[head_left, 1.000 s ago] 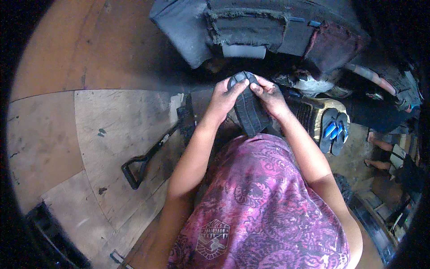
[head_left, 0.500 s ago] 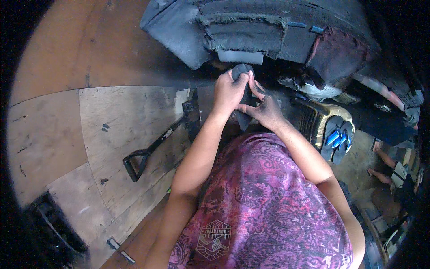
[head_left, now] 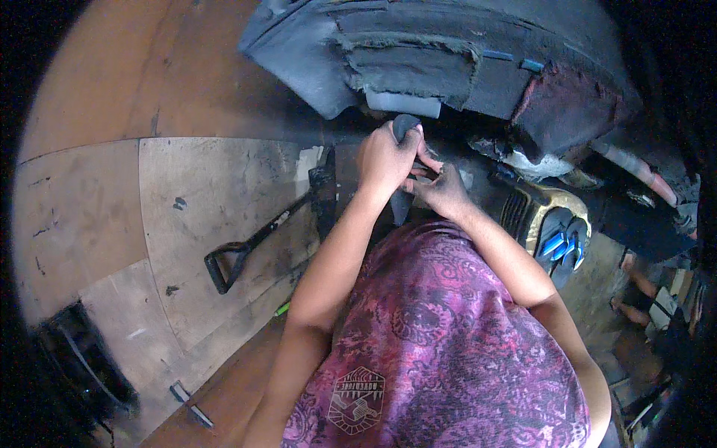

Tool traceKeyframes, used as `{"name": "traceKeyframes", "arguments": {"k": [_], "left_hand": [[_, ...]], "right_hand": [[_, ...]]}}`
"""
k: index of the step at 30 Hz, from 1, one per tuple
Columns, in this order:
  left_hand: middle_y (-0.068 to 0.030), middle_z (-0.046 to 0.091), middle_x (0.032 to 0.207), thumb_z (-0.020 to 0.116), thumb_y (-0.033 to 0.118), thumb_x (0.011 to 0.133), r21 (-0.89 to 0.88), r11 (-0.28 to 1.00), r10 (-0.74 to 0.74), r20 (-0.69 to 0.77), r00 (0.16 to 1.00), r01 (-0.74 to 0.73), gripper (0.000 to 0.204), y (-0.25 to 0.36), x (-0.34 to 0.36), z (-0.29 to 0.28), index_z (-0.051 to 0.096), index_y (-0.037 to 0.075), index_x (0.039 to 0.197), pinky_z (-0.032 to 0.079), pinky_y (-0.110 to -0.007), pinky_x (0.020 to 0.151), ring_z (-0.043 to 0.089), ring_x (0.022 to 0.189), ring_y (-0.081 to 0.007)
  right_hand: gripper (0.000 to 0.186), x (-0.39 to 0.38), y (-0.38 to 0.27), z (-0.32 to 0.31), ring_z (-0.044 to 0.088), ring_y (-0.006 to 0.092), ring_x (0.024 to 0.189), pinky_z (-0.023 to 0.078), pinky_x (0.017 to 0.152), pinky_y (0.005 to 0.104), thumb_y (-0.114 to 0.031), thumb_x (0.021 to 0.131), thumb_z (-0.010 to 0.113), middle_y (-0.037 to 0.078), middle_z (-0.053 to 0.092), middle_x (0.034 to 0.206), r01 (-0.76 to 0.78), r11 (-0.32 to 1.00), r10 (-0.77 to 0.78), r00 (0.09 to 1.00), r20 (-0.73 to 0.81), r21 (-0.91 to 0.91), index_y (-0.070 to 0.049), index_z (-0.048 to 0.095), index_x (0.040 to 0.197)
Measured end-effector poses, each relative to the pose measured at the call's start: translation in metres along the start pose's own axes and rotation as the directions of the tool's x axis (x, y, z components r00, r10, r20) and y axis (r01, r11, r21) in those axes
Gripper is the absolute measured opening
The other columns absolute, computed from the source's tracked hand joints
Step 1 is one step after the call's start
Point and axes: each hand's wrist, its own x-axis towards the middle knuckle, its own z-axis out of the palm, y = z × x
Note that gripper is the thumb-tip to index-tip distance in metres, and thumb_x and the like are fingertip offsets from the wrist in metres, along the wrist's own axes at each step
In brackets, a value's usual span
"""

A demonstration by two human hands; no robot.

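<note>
My left hand is wrapped round the upper part of a dark rubber sole, whose rounded top shows above my fingers. My right hand grips it from the right and lower down, fingers bent. The sole's narrow lower part hangs between my wrists above the patterned purple shirt. Much of the sole is hidden by my hands. Just beyond it stands a padded dark grey bench edge with frayed cloth patches.
A black D-handled tool lies on wooden boards to the left. Blue-strapped flip-flops rest on a worn stack at right. A person's bare legs show far right. A black object is at lower left.
The sole has turned from facing me to mostly hidden behind my hands. My right hand has moved down along it, and my left hand has closed further round its upper part.
</note>
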Motion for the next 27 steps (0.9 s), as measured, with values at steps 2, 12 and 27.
{"name": "traceKeyframes", "arguments": {"k": [2,12,27], "left_hand": [[-0.0203,0.066,0.078,0.06,0.036,0.083,-0.008,0.999,-0.038,0.017,0.999,0.038,0.034,0.002,0.0,0.0,0.065,0.002,0.083,0.049,-0.044,0.069,0.065,0.079,-0.0376],[-0.0206,0.066,0.08,0.06,0.033,0.086,-0.267,0.964,-0.015,-0.084,0.996,-0.008,0.033,-0.006,-0.017,0.016,0.063,0.0,0.088,0.049,-0.04,0.067,0.065,0.078,-0.0354],[-0.0026,0.065,0.092,0.063,0.02,0.09,-0.762,0.646,-0.022,-0.093,0.995,-0.056,0.022,-0.016,-0.022,0.036,0.063,0.002,0.102,0.046,-0.025,0.075,0.058,0.084,-0.0093]], "right_hand": [[0.091,0.0,0.001,-0.001,0.032,0.0231,0.134,0.041,0.101,0.0345,-0.018,0.075,0.077,0.014,0.02,0.152,-0.081,0.994,0.079,0.996,0.032,0.077,-0.013,0.021,0.147],[0.084,-0.005,-0.006,-0.02,0.03,0.0375,0.133,0.04,0.102,0.0385,-0.017,0.08,0.071,0.018,0.021,0.15,0.203,0.869,-0.215,0.976,0.025,-0.451,-0.022,0.022,0.147],[0.067,-0.006,-0.027,-0.044,0.052,0.0456,0.11,0.046,0.092,0.0452,-0.025,0.085,0.062,0.026,0.035,0.14,0.126,0.574,-0.112,0.991,0.075,-0.809,-0.035,0.029,0.142]]}}
